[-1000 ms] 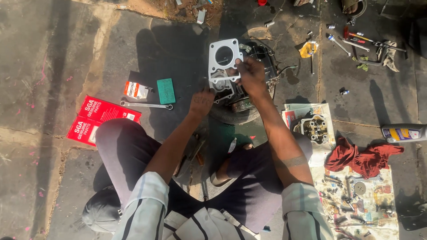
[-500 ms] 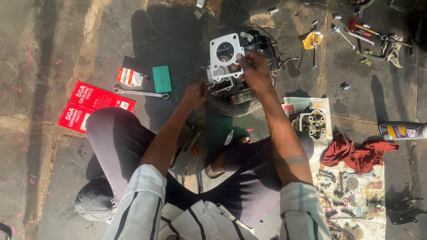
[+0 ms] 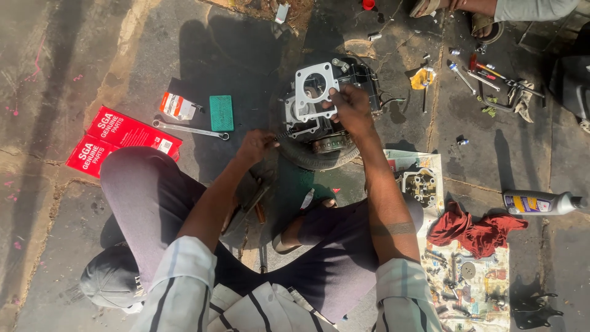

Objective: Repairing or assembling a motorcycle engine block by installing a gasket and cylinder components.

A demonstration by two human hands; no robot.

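A small engine block (image 3: 362, 80) rests on a black tyre (image 3: 310, 157) on the ground in front of me. A pale flat gasket (image 3: 312, 91) with a round hole lies on top of the engine. My right hand (image 3: 350, 106) presses on the gasket's right edge, fingers closed on it. My left hand (image 3: 255, 146) sits lower left of the engine, fingers pinched on a thin dark chain or cable that runs toward the engine.
Two red boxes (image 3: 120, 138), a spanner (image 3: 190, 129), a green pad (image 3: 221, 112) and a small packet (image 3: 177, 106) lie at left. A cylinder head (image 3: 420, 186), red rag (image 3: 473, 230), bottle (image 3: 541, 201) and loose parts lie at right. Tools (image 3: 491, 77) and another person's foot (image 3: 442, 7) are far right.
The view has shifted so the engine sits lower in frame. My left hand has drawn back from the engine toward me. My right hand stays on the gasket.
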